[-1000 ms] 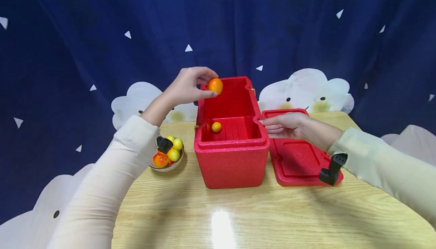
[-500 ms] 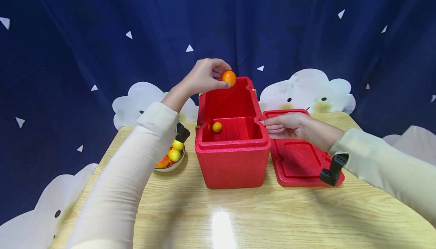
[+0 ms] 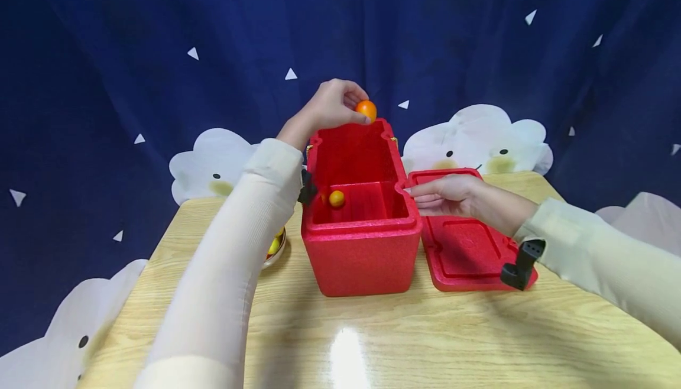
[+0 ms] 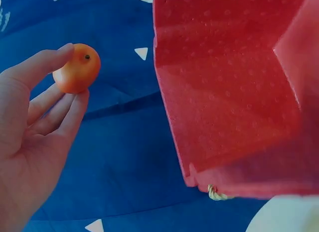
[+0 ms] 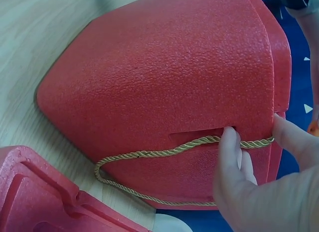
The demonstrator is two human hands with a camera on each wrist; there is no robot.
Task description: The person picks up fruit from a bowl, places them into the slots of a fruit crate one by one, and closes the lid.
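Left hand: the left hand (image 3: 328, 107) is raised above the far rim of the box and pinches a small round orange fruit (image 3: 366, 110) between thumb and fingertips; the wrist view shows the fruit (image 4: 77, 68) at the fingertips, beside the box's red wall.
Right hand: the right hand (image 3: 446, 195) lies with fingers nearly straight against the right side of the box, at its rim; the wrist view shows a finger (image 5: 230, 157) touching the gold cord (image 5: 164, 153) that runs across the outer wall.
Box: the open red foam box (image 3: 365, 252) stands on the tabletop between the two arms.
Inside the box: a second small orange fruit (image 3: 336, 198) rests on the floor near the left wall.
Lid: the flat red foam lid (image 3: 464, 248) lies on the tabletop just right of the box, under the right forearm.
Bowl: a bowl of yellow and orange fruit (image 3: 275, 246) sits left of the box, mostly hidden by the left sleeve.
Tabletop: the light wooden tabletop (image 3: 425, 336) carries all of these.
Backdrop: a dark blue curtain with white triangles (image 3: 159, 34) hangs behind.
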